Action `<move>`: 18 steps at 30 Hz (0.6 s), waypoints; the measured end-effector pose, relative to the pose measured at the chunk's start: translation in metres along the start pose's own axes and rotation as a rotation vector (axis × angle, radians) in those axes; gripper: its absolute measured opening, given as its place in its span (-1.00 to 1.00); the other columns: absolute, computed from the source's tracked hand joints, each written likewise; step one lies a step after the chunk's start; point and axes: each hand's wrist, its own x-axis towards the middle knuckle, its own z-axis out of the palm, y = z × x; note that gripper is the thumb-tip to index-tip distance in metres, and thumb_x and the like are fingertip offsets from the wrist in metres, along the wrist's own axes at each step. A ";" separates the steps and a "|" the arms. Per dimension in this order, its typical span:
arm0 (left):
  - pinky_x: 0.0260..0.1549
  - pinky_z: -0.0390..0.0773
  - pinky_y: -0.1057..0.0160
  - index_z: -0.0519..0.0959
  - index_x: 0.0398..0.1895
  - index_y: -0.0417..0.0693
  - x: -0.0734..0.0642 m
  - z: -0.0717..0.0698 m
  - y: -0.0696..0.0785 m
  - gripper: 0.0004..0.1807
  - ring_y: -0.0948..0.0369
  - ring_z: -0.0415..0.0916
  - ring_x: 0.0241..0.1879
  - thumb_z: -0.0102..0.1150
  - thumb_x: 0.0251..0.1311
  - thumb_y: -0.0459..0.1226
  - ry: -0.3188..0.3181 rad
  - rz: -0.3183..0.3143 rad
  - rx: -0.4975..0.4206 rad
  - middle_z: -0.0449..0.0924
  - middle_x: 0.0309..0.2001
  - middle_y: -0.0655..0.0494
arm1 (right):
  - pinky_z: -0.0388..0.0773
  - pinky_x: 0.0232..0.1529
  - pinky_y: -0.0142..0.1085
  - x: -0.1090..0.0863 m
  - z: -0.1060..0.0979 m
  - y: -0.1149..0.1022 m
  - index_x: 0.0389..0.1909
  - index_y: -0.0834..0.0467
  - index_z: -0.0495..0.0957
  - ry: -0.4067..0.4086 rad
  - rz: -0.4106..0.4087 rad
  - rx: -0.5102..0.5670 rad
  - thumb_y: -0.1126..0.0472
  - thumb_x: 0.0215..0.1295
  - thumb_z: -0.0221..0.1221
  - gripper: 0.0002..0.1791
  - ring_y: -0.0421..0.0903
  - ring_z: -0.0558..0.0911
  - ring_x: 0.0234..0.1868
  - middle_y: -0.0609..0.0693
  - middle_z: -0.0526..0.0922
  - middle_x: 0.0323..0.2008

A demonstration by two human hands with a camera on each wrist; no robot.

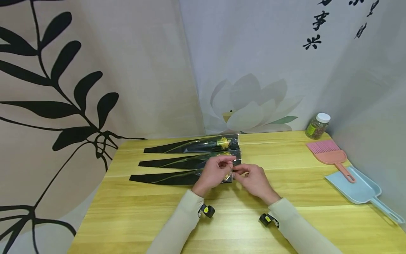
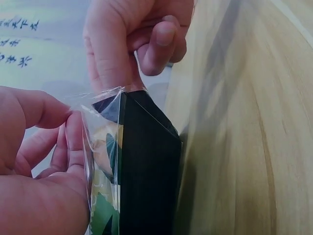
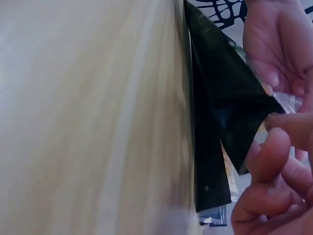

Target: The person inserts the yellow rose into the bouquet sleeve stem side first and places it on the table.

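Three long tapered flower sleeves, black-backed with clear film fronts, lie side by side. The nearest sleeve (image 1: 165,178) has its wide end lifted between both hands. My left hand (image 1: 214,173) pinches the clear film (image 2: 88,117) at that end's edge. With thumb and fingers, my right hand (image 1: 255,180) grips the black backing (image 3: 234,107), which bends away from the table. A yellow flower (image 1: 223,143) shows through the film of the far sleeve (image 1: 187,146). The middle sleeve (image 1: 174,162) is partly hidden behind my left hand.
On the right of the wooden table (image 1: 247,229) lie a pink brush (image 1: 330,155) and a light-blue dustpan (image 1: 356,188), the brush handle over the pan. A white-lidded jar (image 1: 317,126) stands at the back right corner. Printed cloth hangs behind the table.
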 end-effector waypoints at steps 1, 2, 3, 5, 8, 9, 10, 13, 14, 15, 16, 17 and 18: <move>-0.32 0.57 0.36 0.75 0.19 0.08 0.000 0.000 0.000 -0.69 0.27 0.61 -0.21 0.24 0.48 -0.33 0.001 0.001 0.000 0.71 -0.12 0.07 | 0.46 -0.73 -0.26 0.000 -0.001 0.000 0.02 0.02 0.80 0.000 0.003 0.012 0.14 0.39 0.40 -0.77 -0.06 0.62 -0.70 -0.06 0.85 -0.23; -0.31 0.57 0.35 0.75 0.18 0.08 0.000 0.000 0.000 -0.69 0.27 0.61 -0.22 0.23 0.48 -0.34 0.002 0.005 -0.002 0.71 -0.12 0.06 | 0.44 -0.76 -0.26 -0.001 -0.002 0.000 0.01 0.01 0.81 -0.003 0.004 0.021 0.14 0.39 0.40 -0.78 -0.04 0.60 -0.73 -0.06 0.85 -0.23; -0.32 0.56 0.35 0.75 0.18 0.08 0.000 0.000 0.001 -0.69 0.26 0.61 -0.22 0.23 0.48 -0.35 0.003 0.007 -0.003 0.71 -0.12 0.06 | 0.42 -0.78 -0.25 -0.001 -0.003 0.000 0.01 0.00 0.81 -0.007 0.007 0.031 0.15 0.40 0.39 -0.79 -0.03 0.58 -0.77 -0.04 0.86 -0.25; -0.31 0.56 0.35 0.75 0.18 0.08 0.000 0.000 0.001 -0.69 0.26 0.61 -0.23 0.24 0.48 -0.35 0.004 0.013 -0.005 0.71 -0.13 0.06 | 0.42 -0.80 -0.25 -0.001 -0.003 0.001 0.00 -0.01 0.82 -0.017 0.006 0.038 0.17 0.40 0.38 -0.80 -0.04 0.56 -0.80 -0.01 0.86 -0.27; -0.32 0.56 0.35 0.75 0.18 0.07 0.000 0.001 0.002 -0.69 0.26 0.61 -0.24 0.24 0.47 -0.35 0.004 0.016 -0.012 0.71 -0.13 0.05 | 0.45 -0.80 -0.25 -0.001 -0.002 0.002 -0.01 0.00 0.83 -0.032 0.006 0.042 0.20 0.41 0.37 -0.80 -0.08 0.56 -0.81 0.01 0.86 -0.29; -0.32 0.57 0.35 0.75 0.18 0.06 0.000 0.002 0.002 -0.69 0.26 0.61 -0.23 0.24 0.47 -0.35 0.003 0.015 -0.014 0.71 -0.12 0.05 | 0.45 -0.79 -0.25 -0.001 -0.001 0.002 -0.02 0.01 0.83 -0.036 0.005 0.045 0.21 0.41 0.37 -0.80 -0.10 0.57 -0.81 0.01 0.86 -0.30; -0.32 0.57 0.35 0.75 0.18 0.04 0.000 0.002 0.002 -0.69 0.26 0.61 -0.24 0.24 0.47 -0.35 0.002 0.015 -0.018 0.71 -0.12 0.05 | 0.46 -0.79 -0.26 -0.001 0.000 0.003 -0.03 0.02 0.84 -0.040 0.002 0.049 0.23 0.40 0.36 -0.81 -0.12 0.57 -0.81 0.00 0.86 -0.28; -0.32 0.57 0.36 0.73 0.21 -0.04 0.000 0.004 0.002 -0.68 0.26 0.60 -0.23 0.23 0.48 -0.35 -0.009 0.011 -0.032 0.69 -0.11 0.05 | 0.46 -0.77 -0.29 0.000 0.001 0.004 -0.08 0.04 0.84 -0.053 -0.009 0.065 0.26 0.41 0.34 -0.83 -0.17 0.55 -0.81 0.01 0.84 -0.27; -0.33 0.56 0.36 0.72 0.22 -0.06 0.000 0.004 0.002 -0.68 0.26 0.60 -0.24 0.23 0.48 -0.35 -0.013 0.010 -0.037 0.69 -0.11 0.06 | 0.45 -0.77 -0.30 0.000 0.001 0.004 -0.10 0.05 0.84 -0.058 -0.009 0.068 0.27 0.41 0.32 -0.83 -0.18 0.54 -0.81 0.02 0.84 -0.27; -0.33 0.57 0.36 0.72 0.23 -0.09 0.000 0.004 0.002 -0.68 0.25 0.60 -0.23 0.22 0.48 -0.34 -0.017 0.012 -0.040 0.69 -0.11 0.06 | 0.45 -0.76 -0.31 0.000 0.002 0.004 -0.11 0.04 0.84 -0.061 -0.008 0.068 0.27 0.41 0.32 -0.83 -0.19 0.53 -0.81 0.03 0.83 -0.26; -0.33 0.56 0.36 0.71 0.24 -0.11 0.000 0.005 0.002 -0.67 0.25 0.59 -0.23 0.22 0.48 -0.34 -0.019 0.011 -0.041 0.68 -0.11 0.07 | 0.45 -0.76 -0.31 0.000 0.002 0.004 -0.12 0.04 0.84 -0.066 -0.006 0.067 0.28 0.42 0.31 -0.83 -0.19 0.53 -0.81 0.05 0.83 -0.24; -0.33 0.56 0.36 0.71 0.24 -0.11 0.000 0.005 0.003 -0.67 0.25 0.59 -0.23 0.22 0.48 -0.34 -0.019 0.011 -0.040 0.68 -0.11 0.08 | 0.45 -0.75 -0.31 0.000 0.001 0.004 -0.12 0.03 0.84 -0.070 -0.001 0.066 0.27 0.43 0.30 -0.83 -0.19 0.53 -0.81 0.05 0.83 -0.22; -0.32 0.56 0.35 0.71 0.23 -0.11 0.000 0.005 0.002 -0.67 0.25 0.59 -0.23 0.22 0.48 -0.34 -0.018 0.011 -0.038 0.67 -0.12 0.09 | 0.45 -0.74 -0.32 0.000 0.001 0.005 -0.12 0.02 0.84 -0.075 0.008 0.061 0.27 0.43 0.30 -0.83 -0.19 0.53 -0.81 0.06 0.83 -0.20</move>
